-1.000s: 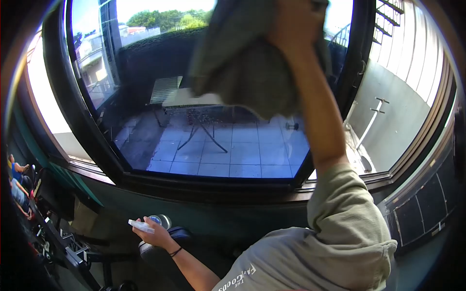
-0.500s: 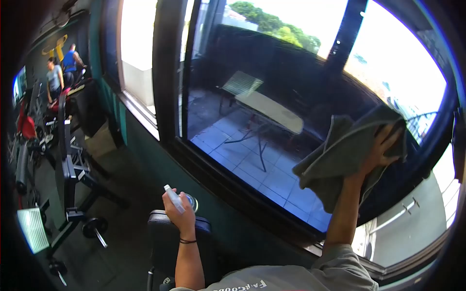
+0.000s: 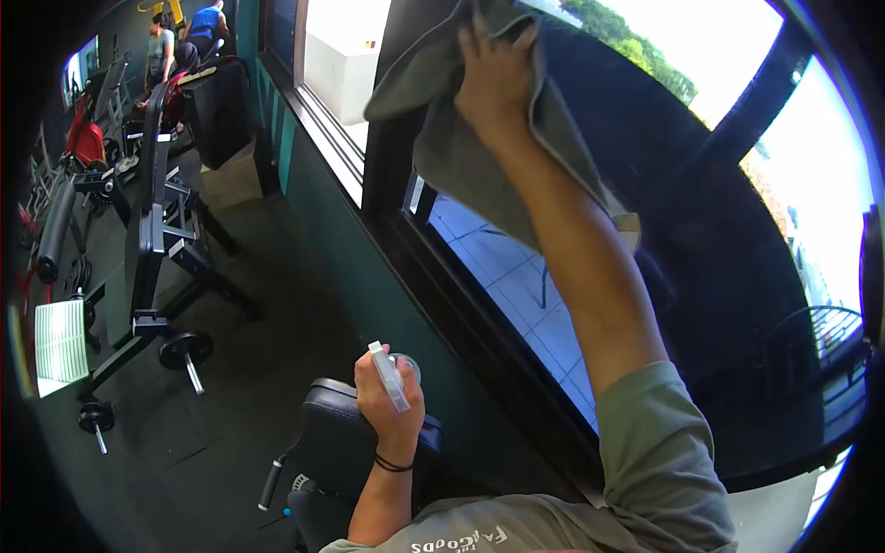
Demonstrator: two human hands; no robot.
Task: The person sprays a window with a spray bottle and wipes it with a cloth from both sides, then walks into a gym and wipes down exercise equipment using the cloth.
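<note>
My left hand [image 3: 385, 415] is wrapped around a spray bottle [image 3: 391, 378], whose pale trigger head shows above the fingers. It is held low, over a black padded gym bench [image 3: 334, 396]. Stretched out high, my right hand [image 3: 498, 88] presses a grey towel [image 3: 466, 157] against the upper left part of the window [image 3: 701, 249], near its dark frame. The fingers are bent into the cloth, which hangs down below the hand and behind the forearm. Part of the glass behind the towel is hidden.
Weight machines [image 3: 152, 230] with small plates [image 3: 187, 350] stand on the dark floor to the left. A cardboard box [image 3: 230, 177] sits by the wall. Two people [image 3: 160, 51] are at the far left back. Pale floor tiles [image 3: 498, 263] show through the glass.
My right hand has swept the towel from the right side of the window up to its upper left. The view has shifted; my left hand still holds the spray bottle low.
</note>
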